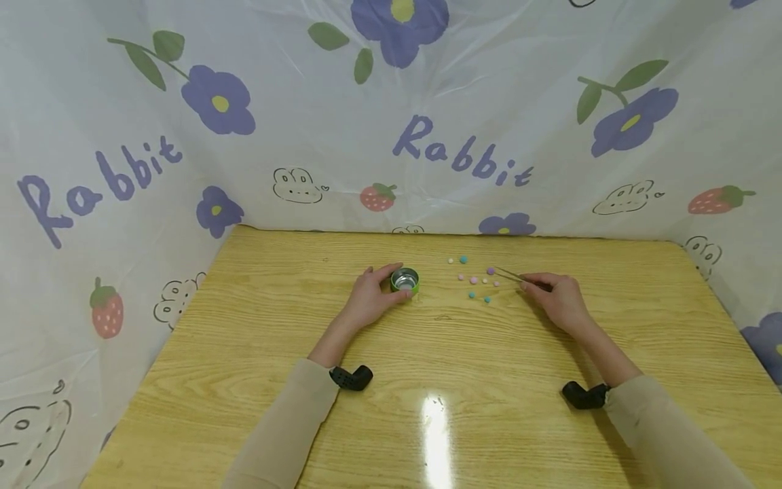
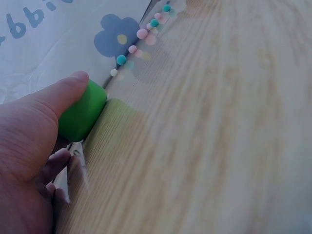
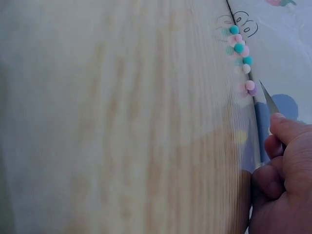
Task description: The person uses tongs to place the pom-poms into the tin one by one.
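Delicately, the right hand (image 1: 559,299) pinches tweezers (image 3: 270,101), their long axis running left to a purple ball (image 1: 491,271) just at the tips (contact cannot be told); the left hand (image 1: 369,299), farther off, grips a green tin (image 2: 87,114) left of the ball.

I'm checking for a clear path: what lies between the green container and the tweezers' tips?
The head view shows small pink, white and blue balls scattered on the tabletop there, with a purple ball beside the tweezers' tips.
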Tool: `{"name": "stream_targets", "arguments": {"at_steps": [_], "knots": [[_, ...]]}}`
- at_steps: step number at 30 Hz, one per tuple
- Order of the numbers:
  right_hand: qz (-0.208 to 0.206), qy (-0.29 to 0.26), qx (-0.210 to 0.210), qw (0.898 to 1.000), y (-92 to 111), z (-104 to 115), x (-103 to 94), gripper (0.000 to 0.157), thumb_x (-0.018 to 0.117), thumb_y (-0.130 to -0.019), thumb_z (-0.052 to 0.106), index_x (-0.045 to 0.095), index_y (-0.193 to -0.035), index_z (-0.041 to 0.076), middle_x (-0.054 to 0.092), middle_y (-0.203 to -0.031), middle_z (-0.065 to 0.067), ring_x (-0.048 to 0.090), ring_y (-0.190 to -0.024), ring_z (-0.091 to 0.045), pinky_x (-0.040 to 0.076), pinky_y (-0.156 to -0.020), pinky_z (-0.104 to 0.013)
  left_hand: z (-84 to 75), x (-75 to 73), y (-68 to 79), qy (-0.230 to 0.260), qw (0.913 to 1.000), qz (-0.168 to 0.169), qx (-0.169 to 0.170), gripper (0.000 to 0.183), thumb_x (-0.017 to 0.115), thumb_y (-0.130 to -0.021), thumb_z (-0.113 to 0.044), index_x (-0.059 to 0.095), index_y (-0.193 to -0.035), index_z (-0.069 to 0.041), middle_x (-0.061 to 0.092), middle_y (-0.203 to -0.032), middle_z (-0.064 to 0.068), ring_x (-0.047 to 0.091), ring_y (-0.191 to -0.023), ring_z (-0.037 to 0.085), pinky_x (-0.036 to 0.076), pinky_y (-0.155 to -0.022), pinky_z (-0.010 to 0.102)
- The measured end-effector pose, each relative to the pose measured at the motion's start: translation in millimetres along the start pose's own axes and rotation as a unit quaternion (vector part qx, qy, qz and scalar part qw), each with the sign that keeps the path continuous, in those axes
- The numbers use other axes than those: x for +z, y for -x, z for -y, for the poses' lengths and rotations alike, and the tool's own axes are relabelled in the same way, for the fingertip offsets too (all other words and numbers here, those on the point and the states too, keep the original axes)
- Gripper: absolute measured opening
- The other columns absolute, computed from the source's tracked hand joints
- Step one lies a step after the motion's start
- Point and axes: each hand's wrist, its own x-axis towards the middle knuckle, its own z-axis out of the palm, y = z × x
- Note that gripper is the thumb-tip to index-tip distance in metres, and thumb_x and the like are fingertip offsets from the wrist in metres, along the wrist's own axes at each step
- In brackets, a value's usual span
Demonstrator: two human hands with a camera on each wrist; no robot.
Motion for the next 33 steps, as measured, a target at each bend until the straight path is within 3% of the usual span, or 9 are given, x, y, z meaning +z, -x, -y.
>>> {"name": "stream_targets", "arguments": {"at_steps": [10, 16, 21, 33], "knots": [[0.012, 0.015, 0.024, 1.0, -4.8, 2.8, -0.5, 0.033, 0.068, -0.102, 0.019, 0.072, -0.126, -0.003, 0.07, -0.118, -0.026, 0.067, -0.109, -0.04, 0.053, -0.072, -0.014, -0.1, -0.1, -1.8, 0.004, 1.0, -0.001, 0.001, 0.069, 0.081, -0.091, -0.037, 0.055, -0.15, -0.014, 0.054, -0.15, 0.014, 0.024, -0.147, 0.053, 0.021, -0.122, 0.06], [0.013, 0.023, 0.028, 0.999, -5.0, 3.0, 0.3, 0.034, 0.068, -0.102, 0.019, 0.071, -0.126, -0.003, 0.07, -0.118, -0.026, 0.067, -0.108, -0.04, 0.059, -0.079, -0.034, -0.5, 0.0, -1.1, 0.006, 1.0, 0.0, -0.002, 0.068, 0.081, -0.091, -0.036, 0.055, -0.15, -0.013, 0.053, -0.151, 0.013, 0.023, -0.148, 0.053, 0.021, -0.122, 0.06], [0.016, 0.03, 0.019, 0.999, -4.4, 1.8, 1.0, 0.034, 0.068, -0.102, 0.02, 0.071, -0.126, -0.004, 0.07, -0.118, -0.027, 0.066, -0.11, -0.043, 0.057, -0.087, -0.053, -0.6, 0.2, -0.7, 0.007, 1.0, 0.0, -0.003, 0.068, 0.081, -0.091, -0.035, 0.055, -0.15, -0.013, 0.052, -0.151, 0.014, 0.023, -0.148, 0.053, 0.02, -0.122, 0.06], [0.01, 0.035, 0.001, 0.999, -3.5, -0.7, 2.9, 0.032, 0.066, -0.103, 0.015, 0.07, -0.125, -0.007, 0.069, -0.117, -0.029, 0.064, -0.111, -0.047, 0.055, -0.09, -0.059, 2.2, 1.4, -1.4, 0.0, 1.0, -0.002, 0.007, 0.068, 0.081, -0.091, -0.035, 0.055, -0.15, -0.012, 0.053, -0.151, 0.013, 0.032, -0.146, 0.047, 0.018, -0.124, 0.056]]}}
